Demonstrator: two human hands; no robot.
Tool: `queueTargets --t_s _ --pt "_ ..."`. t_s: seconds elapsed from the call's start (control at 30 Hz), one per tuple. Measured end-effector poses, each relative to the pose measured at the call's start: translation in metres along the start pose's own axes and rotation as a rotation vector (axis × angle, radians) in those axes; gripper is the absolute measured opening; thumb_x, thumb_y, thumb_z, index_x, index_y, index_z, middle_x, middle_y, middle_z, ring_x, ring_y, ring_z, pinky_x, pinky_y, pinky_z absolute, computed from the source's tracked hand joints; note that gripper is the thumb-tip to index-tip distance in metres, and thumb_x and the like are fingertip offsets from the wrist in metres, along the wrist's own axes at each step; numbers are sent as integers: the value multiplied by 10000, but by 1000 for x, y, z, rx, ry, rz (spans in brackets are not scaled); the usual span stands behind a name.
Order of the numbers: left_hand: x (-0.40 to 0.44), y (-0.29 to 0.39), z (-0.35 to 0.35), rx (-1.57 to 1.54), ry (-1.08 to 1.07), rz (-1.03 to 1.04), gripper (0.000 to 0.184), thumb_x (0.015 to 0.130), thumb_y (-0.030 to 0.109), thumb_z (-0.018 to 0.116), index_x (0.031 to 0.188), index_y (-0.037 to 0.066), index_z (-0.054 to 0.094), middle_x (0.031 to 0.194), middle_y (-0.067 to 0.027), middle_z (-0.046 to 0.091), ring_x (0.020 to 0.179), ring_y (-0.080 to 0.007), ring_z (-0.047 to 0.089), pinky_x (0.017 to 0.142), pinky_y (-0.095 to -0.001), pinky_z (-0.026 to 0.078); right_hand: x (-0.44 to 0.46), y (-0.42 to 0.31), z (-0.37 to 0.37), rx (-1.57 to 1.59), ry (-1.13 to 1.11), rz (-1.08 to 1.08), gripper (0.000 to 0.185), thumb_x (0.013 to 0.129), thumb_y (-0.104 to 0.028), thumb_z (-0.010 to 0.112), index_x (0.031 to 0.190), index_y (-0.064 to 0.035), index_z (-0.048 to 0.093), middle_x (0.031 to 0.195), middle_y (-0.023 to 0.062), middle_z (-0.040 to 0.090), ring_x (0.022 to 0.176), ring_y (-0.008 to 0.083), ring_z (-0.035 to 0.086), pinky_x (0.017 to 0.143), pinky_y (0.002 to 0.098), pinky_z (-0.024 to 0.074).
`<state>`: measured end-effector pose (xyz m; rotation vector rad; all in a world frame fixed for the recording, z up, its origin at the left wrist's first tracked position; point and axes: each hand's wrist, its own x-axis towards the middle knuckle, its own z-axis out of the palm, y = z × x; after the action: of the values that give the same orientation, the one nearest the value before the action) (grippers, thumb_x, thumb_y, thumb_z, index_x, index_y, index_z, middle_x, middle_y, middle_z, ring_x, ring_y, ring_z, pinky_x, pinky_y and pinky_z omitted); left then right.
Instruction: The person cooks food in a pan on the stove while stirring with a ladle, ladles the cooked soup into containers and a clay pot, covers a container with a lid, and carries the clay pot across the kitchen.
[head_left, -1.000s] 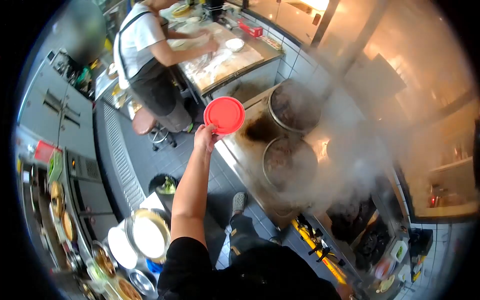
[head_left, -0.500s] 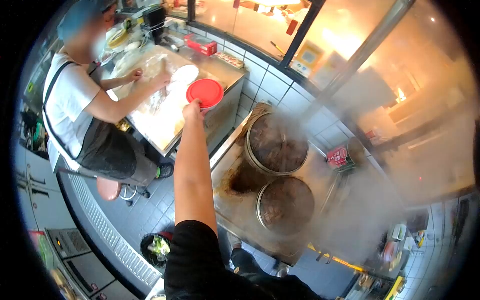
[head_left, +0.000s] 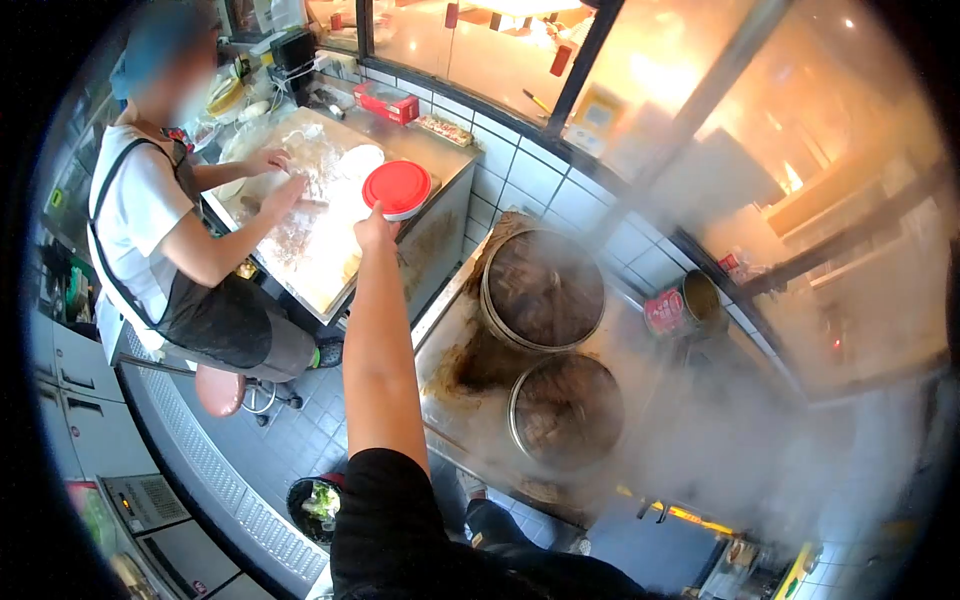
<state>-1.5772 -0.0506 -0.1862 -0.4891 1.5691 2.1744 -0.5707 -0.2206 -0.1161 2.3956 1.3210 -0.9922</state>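
My left hand (head_left: 376, 230) reaches forward at the end of an outstretched arm, closed on the near edge of a round white tub with a red lid (head_left: 397, 186). The thumb lies at the rim by the lid, and the other fingers are mostly hidden. The tub is at the right edge of a flour-dusted worktable (head_left: 330, 285); whether it rests there or is held just above, I cannot tell. Close behind it lies a white round item (head_left: 361, 161). My right hand is not in view.
A co-worker (head_left: 150, 210) handles a rolling pin (head_left: 312, 204) at the worktable. Two steaming round pots (head_left: 545, 290) (head_left: 566, 408) sit in the stove top (head_left: 465, 405). A large tin (head_left: 683, 307) stands by the tiled wall. A stool (head_left: 219, 390) and waste bin (head_left: 315, 508) are on the floor.
The tub and my left hand have shifted slightly left in view, and the camera has turned a little. The co-worker's hands have moved nearer their body along the table.
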Motion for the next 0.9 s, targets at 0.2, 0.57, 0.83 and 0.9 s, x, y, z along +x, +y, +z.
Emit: queueTargets --t_s 0.2,0.57,0.83,0.9 --pt "-48 -10 -56 82 130 212 446 880 291 687 1128 -43 526 1025 -148 589 884 -280 585 804 -409 518 17 106 -35 43 42 -43 436 860 -340 677 1239 -131 626 1193 133 633 1036 324 620 895 424 508" --pt "-614 -95 -62 408 -477 1229 545 934 196 607 1368 -30 369 1355 -195 429 1220 -302 434 1045 -415 348 114 393 -5 199 302 -103 461 851 -355 691 1263 -155 637 1188 170 666 1069 352 648 931 438 522" --pt "-1016 -332 -206 585 -1558 814 688 935 105 607 1508 -31 251 1540 -222 292 1416 -305 309 1171 -416 233 72 502 42 397 328 -147 290 867 -337 690 839 -48 684 923 164 682 890 365 655 789 455 527" --pt "-1076 -397 -203 717 -1808 432 701 933 56 600 1520 -34 226 1551 -229 279 1437 -325 304 1184 -425 242 44 535 39 489 238 -3 353 918 -376 631 820 -41 682 873 158 686 872 359 658 776 449 524"
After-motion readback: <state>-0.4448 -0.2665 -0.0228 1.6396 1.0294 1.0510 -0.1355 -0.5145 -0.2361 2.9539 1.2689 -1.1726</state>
